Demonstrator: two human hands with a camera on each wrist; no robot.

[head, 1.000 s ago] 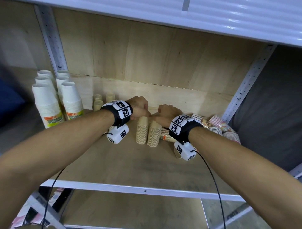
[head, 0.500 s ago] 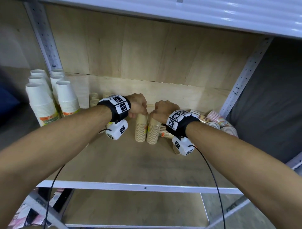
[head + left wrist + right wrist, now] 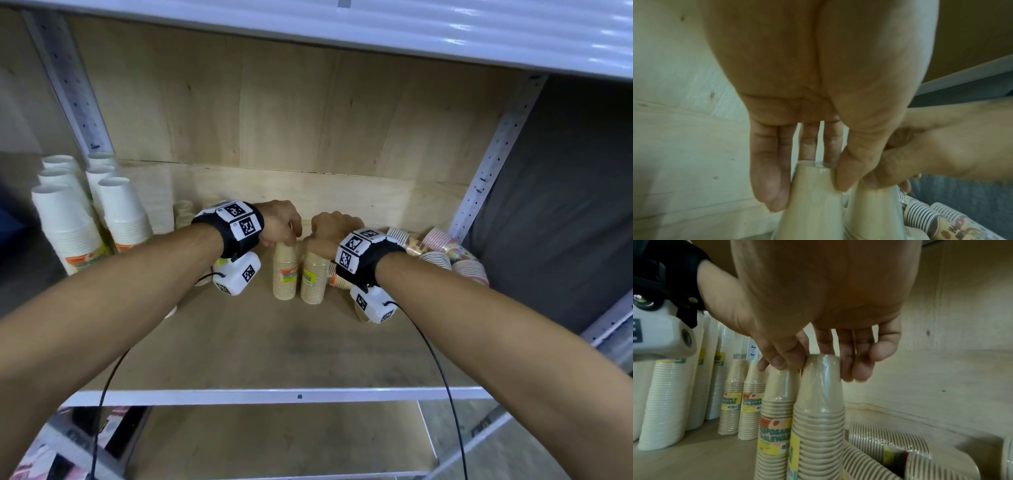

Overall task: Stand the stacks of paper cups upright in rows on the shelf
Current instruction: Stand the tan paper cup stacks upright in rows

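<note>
Two tan wrapped cup stacks stand upright side by side in the middle of the shelf (image 3: 239, 342). My left hand (image 3: 284, 228) pinches the top of the left tan stack (image 3: 285, 270) between thumb and fingers; the left wrist view shows that hand (image 3: 809, 183) on the stack (image 3: 813, 211). My right hand (image 3: 325, 233) grips the top of the right tan stack (image 3: 314, 279), thumb on one side and fingers on the other. In the right wrist view that hand (image 3: 818, 363) sits on its stack (image 3: 818, 426), with the left stack (image 3: 774, 426) touching it.
Tall white cup stacks (image 3: 65, 226) stand in rows at the far left. Two more tan stacks (image 3: 731, 410) stand behind, near the back wall. Striped and patterned stacks (image 3: 442, 253) lie on their sides at the right by the upright post (image 3: 486, 171).
Both hands stay on the tops of the two tan stacks, which keep their place. Only the head view has shifted a little.
</note>
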